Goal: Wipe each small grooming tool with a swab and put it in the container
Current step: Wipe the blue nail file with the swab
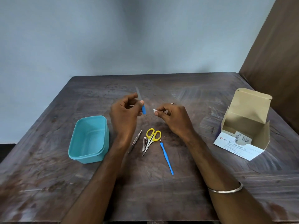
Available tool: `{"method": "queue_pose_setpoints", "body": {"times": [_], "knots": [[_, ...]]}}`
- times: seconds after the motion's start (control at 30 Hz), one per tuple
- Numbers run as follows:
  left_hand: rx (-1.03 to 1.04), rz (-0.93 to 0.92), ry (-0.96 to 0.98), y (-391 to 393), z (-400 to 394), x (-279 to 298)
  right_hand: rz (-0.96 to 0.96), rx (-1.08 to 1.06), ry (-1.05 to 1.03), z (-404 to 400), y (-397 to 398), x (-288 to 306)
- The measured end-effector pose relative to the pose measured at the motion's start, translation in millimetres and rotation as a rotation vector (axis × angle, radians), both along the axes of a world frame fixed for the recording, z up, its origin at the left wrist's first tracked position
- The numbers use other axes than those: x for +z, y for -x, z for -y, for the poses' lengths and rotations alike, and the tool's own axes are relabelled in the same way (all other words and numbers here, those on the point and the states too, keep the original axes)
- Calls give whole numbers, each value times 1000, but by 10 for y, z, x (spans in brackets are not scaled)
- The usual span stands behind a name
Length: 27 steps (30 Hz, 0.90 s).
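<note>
Above the dark wooden table [186,183], the left hand [124,113] pinched a nail file [141,102] at its blue handle, its grip closed on the tool with the metal blade pointing up and away, while the right hand [173,118] held a small white swab [154,110] between thumb and fingertips just beside the file's handle, not touching it. The teal container [89,139] stood open on the table to the left. Tweezers [135,141], a nail clipper [145,143], yellow-handled scissors [152,138] and a blue-handled tool [166,157] lay between the forearms, and an open box of alcohol swabs [242,125] sat at the right.
</note>
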<state>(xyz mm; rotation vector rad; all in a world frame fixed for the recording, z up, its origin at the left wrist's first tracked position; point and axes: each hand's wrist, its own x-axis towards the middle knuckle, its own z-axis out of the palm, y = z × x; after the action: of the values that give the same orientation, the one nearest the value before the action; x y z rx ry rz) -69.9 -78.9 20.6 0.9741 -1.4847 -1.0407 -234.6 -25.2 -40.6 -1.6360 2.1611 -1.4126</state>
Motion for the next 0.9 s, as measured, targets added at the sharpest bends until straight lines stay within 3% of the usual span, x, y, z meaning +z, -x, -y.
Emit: {"method": "queue_pose_setpoints", "body": {"times": [0.2,0.4,0.53,0.9], "knots": [[161,426,146,-620,168,325,21,-1,-12,-30,11,10],[116,836,-171,-1166,265,392,22,14,-30,-56,-46,34],[-25,931,-353,-1170,263,312,41,5,-44,-60,-64,44],[-109,1055,-289,-1048,325,83,33,3,-70,-95,-86,70]]}}
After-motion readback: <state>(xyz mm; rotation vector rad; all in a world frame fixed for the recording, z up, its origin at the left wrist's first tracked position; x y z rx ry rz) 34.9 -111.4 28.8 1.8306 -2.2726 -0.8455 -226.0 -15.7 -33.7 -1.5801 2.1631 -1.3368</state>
